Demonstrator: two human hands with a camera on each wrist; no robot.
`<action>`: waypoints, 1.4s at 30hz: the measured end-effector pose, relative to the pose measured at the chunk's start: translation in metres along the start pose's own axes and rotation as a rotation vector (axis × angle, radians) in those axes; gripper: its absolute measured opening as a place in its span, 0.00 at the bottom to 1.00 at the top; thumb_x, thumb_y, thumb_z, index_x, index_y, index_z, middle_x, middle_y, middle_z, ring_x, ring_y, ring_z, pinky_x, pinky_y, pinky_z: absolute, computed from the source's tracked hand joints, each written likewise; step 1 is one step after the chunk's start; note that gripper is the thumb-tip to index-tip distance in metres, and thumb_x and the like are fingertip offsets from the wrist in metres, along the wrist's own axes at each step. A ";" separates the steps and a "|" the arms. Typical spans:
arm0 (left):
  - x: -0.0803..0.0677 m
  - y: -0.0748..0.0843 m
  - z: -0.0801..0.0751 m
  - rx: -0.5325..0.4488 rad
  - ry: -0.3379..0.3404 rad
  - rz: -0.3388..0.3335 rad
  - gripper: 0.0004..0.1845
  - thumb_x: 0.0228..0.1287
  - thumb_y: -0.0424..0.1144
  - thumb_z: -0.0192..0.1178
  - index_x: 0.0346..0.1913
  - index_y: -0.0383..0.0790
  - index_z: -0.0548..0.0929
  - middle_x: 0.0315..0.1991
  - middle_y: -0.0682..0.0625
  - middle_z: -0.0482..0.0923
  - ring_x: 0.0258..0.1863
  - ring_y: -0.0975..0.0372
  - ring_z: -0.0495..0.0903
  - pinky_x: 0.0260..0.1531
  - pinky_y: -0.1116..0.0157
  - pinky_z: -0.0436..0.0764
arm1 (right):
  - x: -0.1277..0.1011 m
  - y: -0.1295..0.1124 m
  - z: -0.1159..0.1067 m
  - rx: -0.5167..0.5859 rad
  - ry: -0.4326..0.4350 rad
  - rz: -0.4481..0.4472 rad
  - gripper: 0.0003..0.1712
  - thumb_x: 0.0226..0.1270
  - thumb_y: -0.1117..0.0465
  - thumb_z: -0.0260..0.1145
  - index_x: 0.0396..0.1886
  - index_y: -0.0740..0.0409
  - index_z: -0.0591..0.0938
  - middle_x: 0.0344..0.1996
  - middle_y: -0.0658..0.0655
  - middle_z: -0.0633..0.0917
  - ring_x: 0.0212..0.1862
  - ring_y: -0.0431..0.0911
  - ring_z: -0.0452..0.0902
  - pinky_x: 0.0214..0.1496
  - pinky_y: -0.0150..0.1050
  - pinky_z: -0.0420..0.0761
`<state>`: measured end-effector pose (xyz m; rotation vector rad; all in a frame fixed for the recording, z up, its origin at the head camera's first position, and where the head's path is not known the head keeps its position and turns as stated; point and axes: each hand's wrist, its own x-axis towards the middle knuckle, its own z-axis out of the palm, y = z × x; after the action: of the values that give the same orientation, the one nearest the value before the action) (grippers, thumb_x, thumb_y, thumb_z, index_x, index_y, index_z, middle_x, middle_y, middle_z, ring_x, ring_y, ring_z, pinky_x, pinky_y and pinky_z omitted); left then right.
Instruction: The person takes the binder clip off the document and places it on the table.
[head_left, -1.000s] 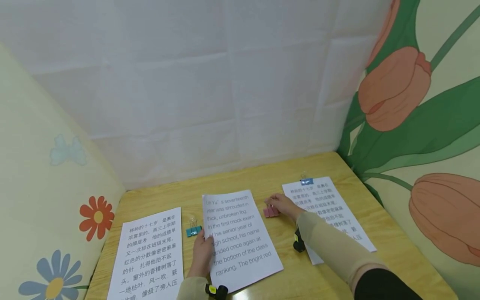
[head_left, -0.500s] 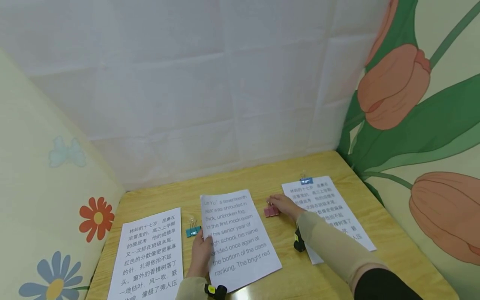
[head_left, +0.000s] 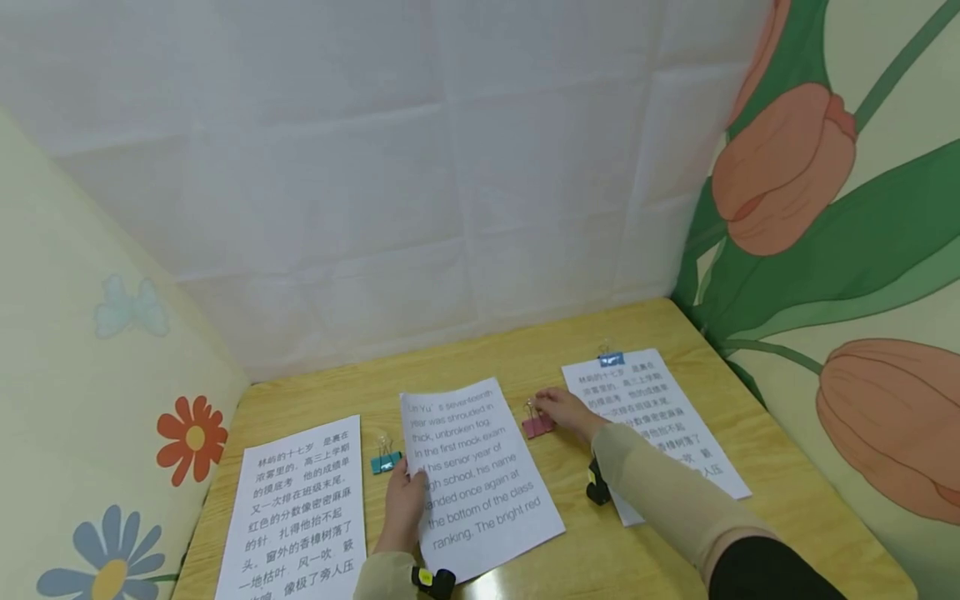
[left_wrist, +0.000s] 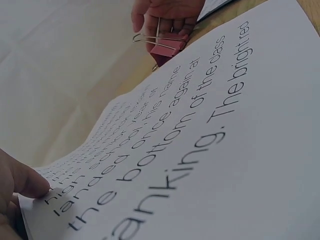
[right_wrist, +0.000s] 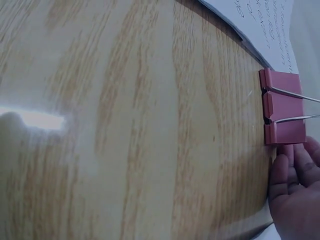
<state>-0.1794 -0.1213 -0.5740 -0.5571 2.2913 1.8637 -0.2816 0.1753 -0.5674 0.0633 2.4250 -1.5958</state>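
My left hand (head_left: pixel 405 502) holds the left edge of a stack of printed paper (head_left: pixel 480 467), with its thumb (left_wrist: pixel 31 182) pressed on top. The sheets carry English text, and their far left part bends upward. Just right of the stack is a pink binder clip (head_left: pixel 537 427), its wire handles pointing up. My right hand (head_left: pixel 566 410) holds this clip from its right side. Curled fingers (right_wrist: pixel 295 167) lie at one end of the clip in the right wrist view, partly hidden behind it.
A teal binder clip (head_left: pixel 386 462) stands just left of the stack. Further left lies a sheet with Chinese text (head_left: pixel 300 517). On the right, under my forearm, another Chinese-text sheet (head_left: pixel 637 400) has a blue binder clip (head_left: pixel 611 359) on its top edge. White cloth (head_left: pixel 375 208) closes the table's back.
The pink clip has shifted slightly left and toward me, and more of its wire handles now shows beside my right fingers. My left hand stays on the paper stack.
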 end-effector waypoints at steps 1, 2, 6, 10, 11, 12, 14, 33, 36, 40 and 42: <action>0.000 0.000 0.000 0.001 -0.001 0.000 0.27 0.82 0.37 0.41 0.80 0.37 0.58 0.49 0.43 0.81 0.41 0.56 0.84 0.41 0.59 0.82 | 0.000 0.000 0.000 0.002 0.000 0.001 0.26 0.79 0.55 0.59 0.63 0.72 0.77 0.55 0.65 0.84 0.59 0.58 0.79 0.66 0.53 0.75; 0.000 0.000 0.000 0.003 -0.002 0.001 0.28 0.82 0.36 0.41 0.80 0.37 0.58 0.50 0.43 0.81 0.41 0.56 0.84 0.41 0.59 0.82 | -0.001 0.000 0.000 0.005 0.000 0.002 0.26 0.79 0.55 0.60 0.63 0.72 0.77 0.54 0.65 0.84 0.59 0.58 0.79 0.67 0.53 0.74; 0.001 -0.001 0.001 -0.001 -0.002 0.003 0.29 0.81 0.35 0.41 0.81 0.37 0.56 0.53 0.42 0.80 0.44 0.55 0.84 0.44 0.57 0.82 | -0.002 0.000 0.000 0.006 0.000 0.002 0.25 0.79 0.55 0.59 0.62 0.71 0.78 0.53 0.63 0.85 0.57 0.56 0.79 0.66 0.52 0.75; 0.002 -0.002 0.001 -0.009 -0.008 0.007 0.29 0.81 0.35 0.42 0.81 0.37 0.56 0.52 0.42 0.80 0.43 0.55 0.83 0.43 0.58 0.82 | -0.001 0.001 0.000 0.009 0.007 -0.005 0.22 0.79 0.56 0.59 0.60 0.69 0.80 0.50 0.61 0.85 0.54 0.54 0.80 0.64 0.51 0.76; 0.002 -0.002 0.001 -0.011 -0.009 0.001 0.29 0.81 0.35 0.42 0.80 0.37 0.56 0.52 0.42 0.80 0.42 0.55 0.83 0.43 0.58 0.82 | -0.001 0.001 0.001 0.013 0.008 -0.006 0.21 0.79 0.56 0.60 0.59 0.69 0.80 0.50 0.61 0.85 0.54 0.54 0.80 0.64 0.51 0.76; 0.002 -0.001 0.001 -0.009 -0.009 -0.003 0.29 0.81 0.35 0.42 0.81 0.36 0.56 0.52 0.41 0.80 0.43 0.55 0.83 0.43 0.58 0.81 | -0.001 0.002 0.001 0.014 0.010 -0.008 0.21 0.79 0.56 0.60 0.59 0.69 0.80 0.49 0.61 0.85 0.53 0.53 0.81 0.64 0.51 0.76; 0.003 0.000 0.002 -0.011 -0.007 -0.022 0.30 0.81 0.36 0.42 0.81 0.35 0.53 0.55 0.39 0.78 0.44 0.54 0.82 0.46 0.55 0.81 | -0.001 0.002 0.001 0.019 0.010 -0.009 0.21 0.79 0.57 0.59 0.59 0.69 0.80 0.48 0.61 0.85 0.52 0.53 0.81 0.63 0.51 0.77; 0.001 0.013 0.009 0.013 -0.001 -0.031 0.40 0.79 0.41 0.46 0.82 0.31 0.37 0.79 0.28 0.44 0.78 0.34 0.44 0.74 0.37 0.45 | -0.006 -0.001 -0.013 0.033 -0.017 -0.043 0.24 0.77 0.60 0.58 0.64 0.74 0.76 0.56 0.68 0.83 0.60 0.60 0.78 0.68 0.53 0.74; 0.001 0.014 0.009 0.032 -0.014 -0.027 0.41 0.79 0.42 0.46 0.82 0.32 0.38 0.79 0.29 0.45 0.78 0.34 0.44 0.73 0.36 0.45 | -0.008 -0.002 -0.016 0.017 -0.024 -0.039 0.25 0.78 0.59 0.57 0.66 0.73 0.75 0.59 0.68 0.82 0.62 0.61 0.77 0.69 0.54 0.73; 0.002 0.015 0.010 0.034 -0.023 -0.045 0.40 0.79 0.42 0.45 0.82 0.31 0.38 0.80 0.29 0.44 0.78 0.34 0.43 0.74 0.36 0.45 | -0.008 0.000 -0.018 0.006 -0.026 -0.029 0.25 0.79 0.59 0.57 0.67 0.72 0.75 0.60 0.69 0.81 0.62 0.61 0.77 0.68 0.54 0.74; 0.003 0.014 0.010 0.041 -0.021 -0.051 0.40 0.79 0.42 0.45 0.82 0.31 0.38 0.80 0.29 0.42 0.78 0.34 0.42 0.74 0.37 0.44 | -0.008 0.001 -0.020 0.008 -0.023 -0.029 0.25 0.78 0.59 0.57 0.66 0.72 0.75 0.59 0.68 0.82 0.62 0.61 0.77 0.67 0.53 0.75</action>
<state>-0.1884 -0.1097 -0.5639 -0.5819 2.2745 1.7877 -0.2773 0.1942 -0.5594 0.0106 2.4136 -1.6094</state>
